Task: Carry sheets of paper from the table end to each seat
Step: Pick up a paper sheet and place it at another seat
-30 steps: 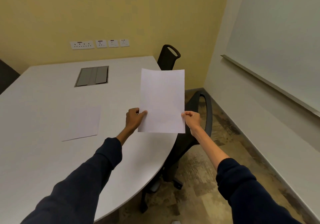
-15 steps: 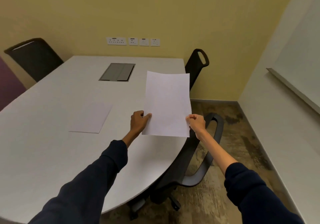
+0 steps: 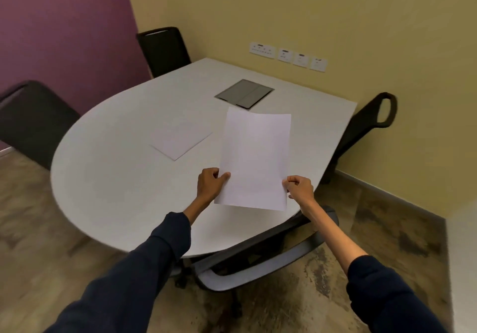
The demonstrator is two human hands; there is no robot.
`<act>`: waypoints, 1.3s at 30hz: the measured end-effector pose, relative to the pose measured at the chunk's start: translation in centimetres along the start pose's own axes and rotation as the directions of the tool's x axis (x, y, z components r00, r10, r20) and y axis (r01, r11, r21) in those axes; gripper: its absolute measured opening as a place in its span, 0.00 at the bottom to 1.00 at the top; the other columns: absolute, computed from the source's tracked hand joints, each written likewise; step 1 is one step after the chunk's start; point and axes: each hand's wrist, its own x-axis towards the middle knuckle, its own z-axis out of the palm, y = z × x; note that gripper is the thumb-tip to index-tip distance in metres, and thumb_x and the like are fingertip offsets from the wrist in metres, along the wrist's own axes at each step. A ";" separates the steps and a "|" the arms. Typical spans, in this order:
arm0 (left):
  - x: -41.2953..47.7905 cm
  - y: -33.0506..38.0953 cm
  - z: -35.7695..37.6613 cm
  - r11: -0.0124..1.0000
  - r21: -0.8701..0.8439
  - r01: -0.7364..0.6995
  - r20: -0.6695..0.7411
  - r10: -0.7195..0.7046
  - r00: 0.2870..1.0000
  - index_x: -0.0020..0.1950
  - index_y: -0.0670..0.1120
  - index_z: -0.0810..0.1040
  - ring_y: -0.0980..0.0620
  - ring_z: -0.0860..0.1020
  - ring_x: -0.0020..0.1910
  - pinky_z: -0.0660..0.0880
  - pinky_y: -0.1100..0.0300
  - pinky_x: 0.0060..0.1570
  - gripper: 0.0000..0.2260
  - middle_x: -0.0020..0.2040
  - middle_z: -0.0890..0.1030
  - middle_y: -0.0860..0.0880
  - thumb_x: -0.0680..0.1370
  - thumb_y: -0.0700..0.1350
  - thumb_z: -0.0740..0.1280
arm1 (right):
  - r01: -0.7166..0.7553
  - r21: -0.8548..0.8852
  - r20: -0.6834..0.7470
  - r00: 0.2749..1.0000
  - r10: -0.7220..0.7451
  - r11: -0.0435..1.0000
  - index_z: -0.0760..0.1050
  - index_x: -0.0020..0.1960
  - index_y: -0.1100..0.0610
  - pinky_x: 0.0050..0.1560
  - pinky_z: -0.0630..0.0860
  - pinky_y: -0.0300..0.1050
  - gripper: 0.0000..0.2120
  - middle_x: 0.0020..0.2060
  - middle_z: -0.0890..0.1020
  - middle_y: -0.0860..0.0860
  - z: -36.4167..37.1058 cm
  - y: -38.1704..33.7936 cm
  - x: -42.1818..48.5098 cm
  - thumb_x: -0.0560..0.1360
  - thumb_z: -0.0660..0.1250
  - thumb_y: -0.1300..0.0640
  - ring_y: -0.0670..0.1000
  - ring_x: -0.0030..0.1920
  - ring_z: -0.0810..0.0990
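Observation:
I hold one white sheet of paper [image 3: 255, 159] upright in the air above the rounded end of the white table [image 3: 116, 178]. My left hand [image 3: 209, 185] pinches its lower left edge. My right hand [image 3: 299, 187] pinches its lower right corner. Another white sheet [image 3: 180, 139] lies flat on the table, to the left of the held one and apart from it.
A grey cable hatch [image 3: 244, 93] is set into the table top. Black chairs stand around: one [image 3: 258, 260] tucked under the near edge below my hands, one [image 3: 366, 123] at the right, two at the left [image 3: 33, 121] and far left [image 3: 162, 48]. Wall sockets [image 3: 287, 56] are behind.
The view has swung left around the table end, bringing the purple wall and two left chairs into sight. Both hands keep the same grip on the sheet.

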 end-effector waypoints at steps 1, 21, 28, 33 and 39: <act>-0.5 -0.1 0.2 1.000 -0.003 0.020 -0.014 -0.020 1.000 0.30 0.46 0.66 0.54 0.69 0.29 0.64 0.61 0.32 0.19 0.30 0.72 0.51 0.76 0.46 0.71 | 0.009 0.001 0.025 1.000 -0.009 1.000 0.80 0.44 0.59 0.55 0.79 0.53 0.05 0.44 0.83 0.53 0.0 0.1 0.4 0.76 0.68 0.61 0.52 0.45 0.79; 2.5 -10.5 2.9 0.889 -0.076 0.452 -0.129 -0.458 0.879 0.29 0.46 0.61 0.48 0.63 0.33 0.60 0.57 0.38 0.23 0.32 0.64 0.44 0.75 0.44 0.73 | -0.042 -0.227 0.311 0.944 0.114 0.973 0.79 0.38 0.70 0.44 0.75 0.48 0.07 0.35 0.79 0.57 8.0 4.1 10.2 0.72 0.70 0.66 0.53 0.38 0.76; 3.6 -13.4 5.0 0.825 -0.065 0.561 -0.133 -0.564 0.815 0.28 0.47 0.60 0.49 0.62 0.31 0.58 0.59 0.36 0.23 0.28 0.63 0.47 0.74 0.44 0.73 | -0.070 -0.333 0.335 0.924 0.187 0.940 0.76 0.36 0.66 0.51 0.80 0.56 0.07 0.34 0.76 0.62 10.6 6.9 12.8 0.72 0.69 0.65 0.54 0.39 0.75; 3.6 -15.7 5.9 0.769 -0.039 0.638 -0.129 -0.637 0.760 0.27 0.47 0.60 0.52 0.60 0.27 0.57 0.60 0.33 0.24 0.26 0.62 0.50 0.74 0.44 0.73 | -0.077 -0.387 0.375 0.897 0.233 0.919 0.74 0.33 0.62 0.47 0.78 0.51 0.09 0.33 0.75 0.57 12.0 9.3 14.3 0.71 0.70 0.64 0.55 0.37 0.74; 4.1 -16.8 7.0 0.721 -0.023 0.692 -0.143 -0.688 0.712 0.27 0.48 0.59 0.52 0.61 0.25 0.58 0.61 0.30 0.25 0.25 0.63 0.51 0.75 0.44 0.72 | -0.160 -0.377 0.360 0.882 0.303 0.912 0.83 0.52 0.64 0.61 0.78 0.56 0.11 0.49 0.85 0.59 13.3 11.3 15.4 0.72 0.74 0.61 0.60 0.53 0.83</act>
